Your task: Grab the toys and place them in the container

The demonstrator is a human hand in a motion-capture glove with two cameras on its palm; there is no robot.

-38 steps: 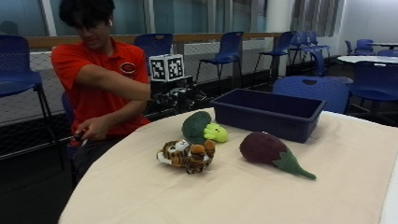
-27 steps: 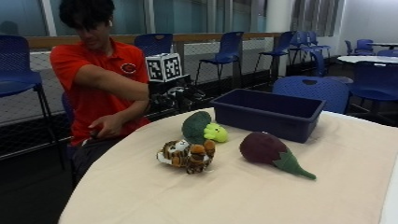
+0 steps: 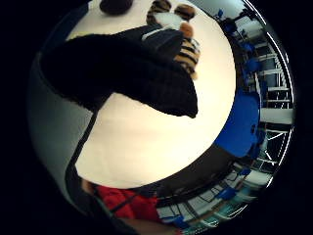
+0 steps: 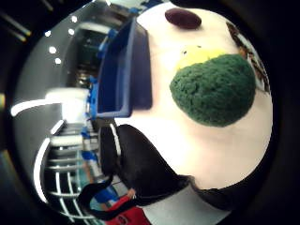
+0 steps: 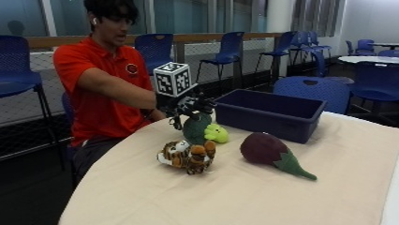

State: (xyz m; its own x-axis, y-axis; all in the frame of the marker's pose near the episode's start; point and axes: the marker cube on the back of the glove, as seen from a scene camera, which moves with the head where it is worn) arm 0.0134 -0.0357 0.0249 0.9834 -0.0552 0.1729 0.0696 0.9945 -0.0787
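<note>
Three toys lie on the desk [image 5: 249, 197]: a tiger [image 5: 187, 156], a green turtle [image 5: 201, 130] and an eggplant [image 5: 269, 151]. One blue container [image 5: 268, 113] stands behind. The gloved right hand [image 5: 187, 105] hovers above the turtle; whether its grip is clenched cannot be told.

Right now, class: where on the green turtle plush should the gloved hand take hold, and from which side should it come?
Probably the domed green shell of the turtle plush, taken from above. The shell stands highest and faces the gloved right hand hovering over it. The tiger plush crowds its front, and the blue bin sits close behind, so a side approach looks tighter.
</note>
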